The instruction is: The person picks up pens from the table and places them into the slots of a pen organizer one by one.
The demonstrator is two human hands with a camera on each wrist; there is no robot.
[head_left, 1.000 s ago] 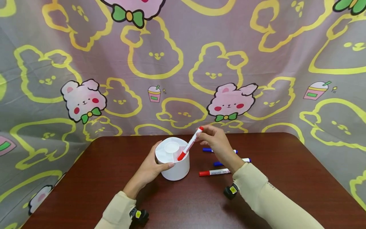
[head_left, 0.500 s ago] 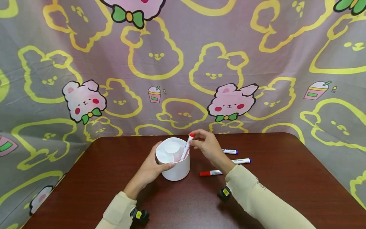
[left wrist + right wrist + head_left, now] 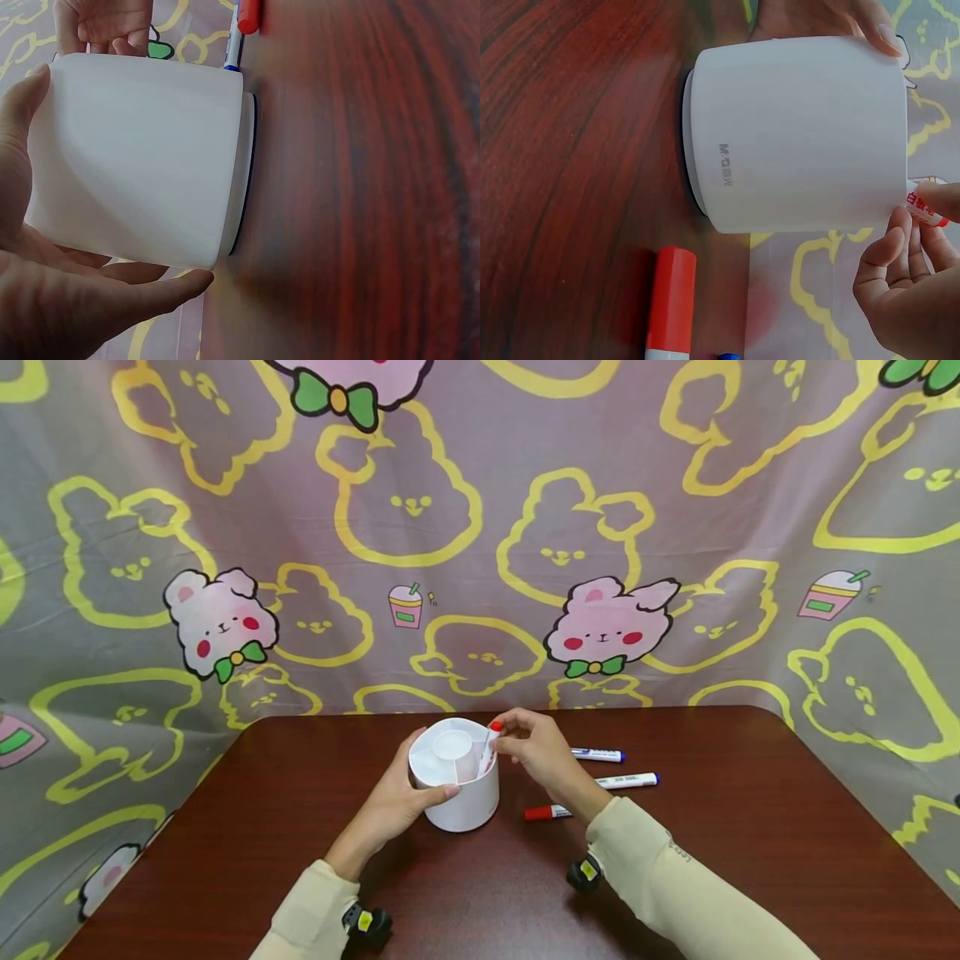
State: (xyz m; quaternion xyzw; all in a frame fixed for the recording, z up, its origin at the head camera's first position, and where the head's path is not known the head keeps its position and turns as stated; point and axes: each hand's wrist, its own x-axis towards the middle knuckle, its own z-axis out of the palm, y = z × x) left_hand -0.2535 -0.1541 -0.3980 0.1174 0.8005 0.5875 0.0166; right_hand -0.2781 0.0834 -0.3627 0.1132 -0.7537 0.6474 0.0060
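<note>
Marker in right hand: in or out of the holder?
Partly in: the marker reaches inside the holder, its red end sticking out above.

white holder (image 3: 461, 810), red-and-white marker (image 3: 489, 749), blue-and-white markers (image 3: 628, 782), red-brown grained table (image 3: 225, 860), yellow-outlined cartoon-print grey-pink backdrop (image 3: 450, 443), cream sleeves (image 3: 675, 877)

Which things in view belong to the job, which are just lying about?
Job:
white organizer, held by the left hand
slanted marker, partly inside, pinched by the right hand

Lying about, possibly needed later:
loose red marker
far blue-ended marker
near blue-ended marker
</note>
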